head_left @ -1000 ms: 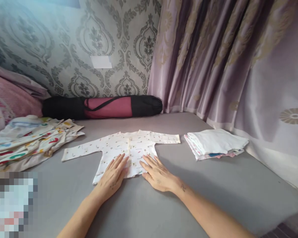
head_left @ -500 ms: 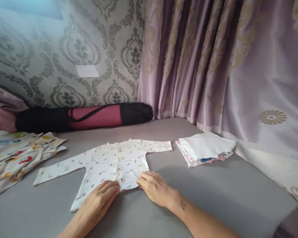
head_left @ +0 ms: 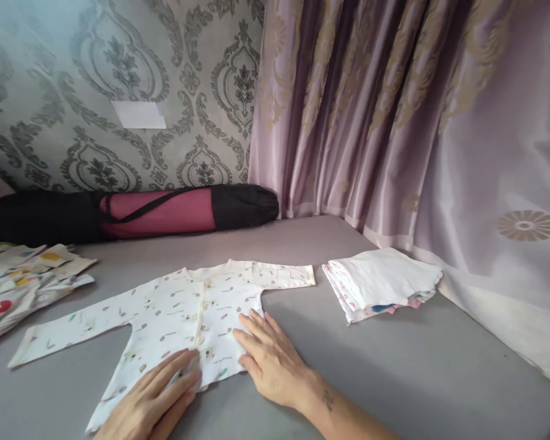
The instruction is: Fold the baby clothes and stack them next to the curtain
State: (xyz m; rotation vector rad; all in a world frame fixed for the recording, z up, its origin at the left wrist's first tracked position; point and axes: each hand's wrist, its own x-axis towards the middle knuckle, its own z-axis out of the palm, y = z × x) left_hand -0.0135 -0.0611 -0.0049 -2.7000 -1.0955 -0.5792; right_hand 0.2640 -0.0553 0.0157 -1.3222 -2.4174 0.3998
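From the head view, a small shirt (head_left: 178, 318) is laid out on the bed (head_left: 394, 373), its neck toward the far edge and its hem toward the near edge. The left hand (head_left: 146, 400) is curved over the hem, fingers close together; whether cloth is pinched beneath cannot be told. The right hand (head_left: 272, 366) is opened, its fingers slightly parted and rested on the shirt's lower side, seemingly so that the cloth is kept flat. Both sleeves are spread outward, probably to leave the body uncovered. The shirt is white, thin and lightly creased, with small scattered prints and a buttoned cream front strip. Folded clothes (head_left: 380, 278) are stacked near the right edge.
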